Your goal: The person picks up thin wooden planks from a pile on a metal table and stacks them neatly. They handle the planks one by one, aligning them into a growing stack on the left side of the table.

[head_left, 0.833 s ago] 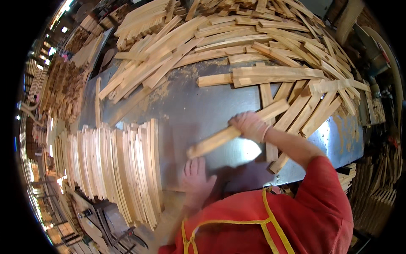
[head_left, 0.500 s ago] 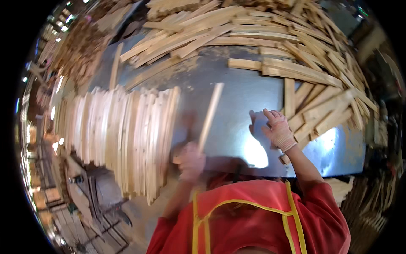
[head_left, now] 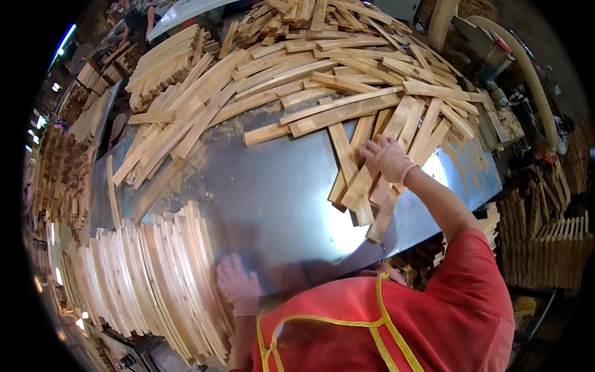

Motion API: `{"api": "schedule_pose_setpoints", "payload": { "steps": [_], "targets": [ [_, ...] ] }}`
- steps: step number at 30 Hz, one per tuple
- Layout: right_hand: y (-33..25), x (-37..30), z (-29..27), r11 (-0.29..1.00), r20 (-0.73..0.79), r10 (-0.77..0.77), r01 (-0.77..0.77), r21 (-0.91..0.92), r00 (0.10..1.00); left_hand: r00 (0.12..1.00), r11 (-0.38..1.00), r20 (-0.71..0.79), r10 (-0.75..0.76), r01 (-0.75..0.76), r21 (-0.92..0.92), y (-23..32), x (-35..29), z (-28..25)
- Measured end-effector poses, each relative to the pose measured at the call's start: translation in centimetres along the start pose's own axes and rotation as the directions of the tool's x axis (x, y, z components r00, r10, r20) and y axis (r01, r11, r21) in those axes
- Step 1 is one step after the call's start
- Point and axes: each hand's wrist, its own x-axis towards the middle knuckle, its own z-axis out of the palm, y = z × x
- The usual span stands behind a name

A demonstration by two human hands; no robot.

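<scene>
My left hand (head_left: 238,282), in a pale glove, is open with its fingers stretched out beside the right end of a row of wooden slats (head_left: 152,273). The slats stand packed side by side at the left front of the metal table (head_left: 260,198). My right hand (head_left: 389,158), also gloved, lies over loose wooden boards (head_left: 358,192) on the table's right side. Its fingers are spread and bent across their faces, and no board is lifted. The palm's underside is hidden.
A large jumbled heap of boards (head_left: 322,53) covers the table's far side. Sawdust (head_left: 192,164) is scattered near it. Another stack of slats (head_left: 164,62) stands far left, with a person (head_left: 139,22) beyond. A ribbed hose (head_left: 527,68) hangs at the far right.
The view has swung right. My right hand has moved from over the metal surface onto the loose boards. The single slat by my left hand no longer lies apart from the row.
</scene>
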Motion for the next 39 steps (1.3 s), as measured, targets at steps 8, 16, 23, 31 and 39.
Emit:
{"api": "schedule_pose_setpoints", "payload": {
  "steps": [8, 16, 23, 31, 39],
  "targets": [
    [-4.1, 5.4, -3.0, 0.856, 0.268, -0.505, 0.438, 0.275, 0.820, 0.898, 0.817, -0.001, 0.439, -0.399, -0.416, 17.7, 8.4, -4.9],
    [12.8, 14.7, -0.1, 0.954, -0.081, -0.004, 0.028, 0.299, 0.997, 0.901, 0.895, 0.093, 0.424, -0.401, -0.194, 20.2, 9.6, 0.9],
    [17.1, 12.8, 3.0, 0.948, 0.442, 0.170, -0.269, 0.171, 0.881, 0.926, 0.907, 0.018, 0.376, -0.364, -0.213, 13.7, 8.8, -4.8],
    [0.7, 8.5, -4.5, 0.734, 0.180, 0.172, -0.248, 0.633, 0.968, 0.902, 0.247, 0.373, -0.218, 0.421, -0.873, -3.7, -10.4, 6.2],
    [-29.6, 7.9, -0.8, -0.187, 0.344, -0.005, -0.338, 0.922, 0.939, 0.738, -0.417, 0.675, 0.000, 0.613, -0.671, -7.6, -17.7, 6.8]
  ]
}}
